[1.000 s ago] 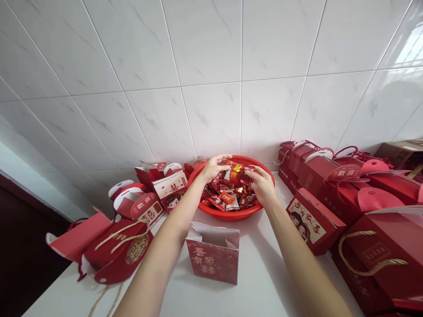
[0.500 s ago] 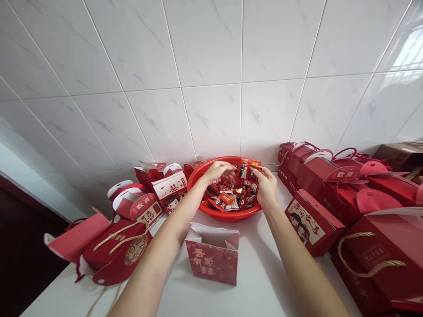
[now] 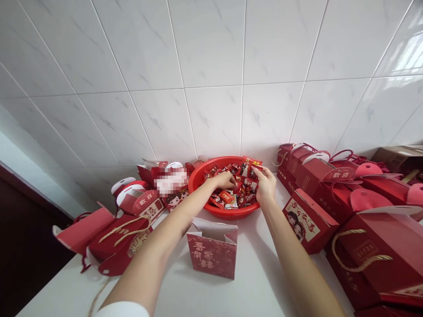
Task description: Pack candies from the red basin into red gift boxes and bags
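A round red basket full of wrapped candies stands against the tiled wall. My left hand reaches down among the candies with its fingers pinched together; what they hold, if anything, is hidden. At the basket's right rim, my right hand is closed on red candy packets, which it holds over the candies. Between my forearms an upright red paper box stands on the white table with its top open.
Red gift boxes with rope handles are stacked along the right side. More red boxes lie at the left. A tilted box with a printed couple stands right of my right forearm. A brown carton is at the far right.
My left hand has moved down into the candies, and its fingers have drawn together. My right hand stays by the right rim with the packets. The view has shifted slightly.
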`<state>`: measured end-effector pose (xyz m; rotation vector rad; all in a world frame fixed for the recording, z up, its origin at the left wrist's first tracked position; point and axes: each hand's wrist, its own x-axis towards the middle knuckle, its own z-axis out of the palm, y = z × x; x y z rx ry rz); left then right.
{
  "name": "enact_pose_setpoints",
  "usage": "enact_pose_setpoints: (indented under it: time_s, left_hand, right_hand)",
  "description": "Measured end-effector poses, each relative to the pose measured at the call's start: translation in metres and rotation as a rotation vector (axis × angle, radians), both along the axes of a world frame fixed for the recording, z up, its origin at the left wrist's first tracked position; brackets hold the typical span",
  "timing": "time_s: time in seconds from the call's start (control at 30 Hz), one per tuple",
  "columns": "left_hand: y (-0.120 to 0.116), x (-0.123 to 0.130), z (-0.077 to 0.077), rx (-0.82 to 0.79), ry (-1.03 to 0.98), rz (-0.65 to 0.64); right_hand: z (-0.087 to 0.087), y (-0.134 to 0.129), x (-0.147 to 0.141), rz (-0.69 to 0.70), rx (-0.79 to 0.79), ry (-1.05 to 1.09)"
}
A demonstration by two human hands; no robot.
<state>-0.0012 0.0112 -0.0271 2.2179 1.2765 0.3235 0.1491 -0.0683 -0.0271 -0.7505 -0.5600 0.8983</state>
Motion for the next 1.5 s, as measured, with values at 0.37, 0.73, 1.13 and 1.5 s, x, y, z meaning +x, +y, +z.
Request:
enact_pose_setpoints:
  time_s: [0.37, 0.73, 1.13, 1.5]
  left_hand:
    - [-0.017, 0.01, 0.013, -0.049, 0.32, 0.004]
    - [-0.012, 0.002, 0.006, 0.124, 0.298, -0.028]
    - [-0.02, 0.007, 0.012, 0.14, 0.456, -0.01]
    - [-0.01, 0.008, 0.008, 0.063, 0.53, 0.011]
  right_hand:
    - [0.001, -0.002, -0.001, 0.016, -0.002, 0.012]
    - [0.008, -0.006, -0.001, 0.051, -0.02, 0.063]
    - [0.005, -0.006, -0.001, 0.018, -0.01, 0.036]
    - [0.003, -0.003, -0.001, 0.026, -0.011, 0.052]
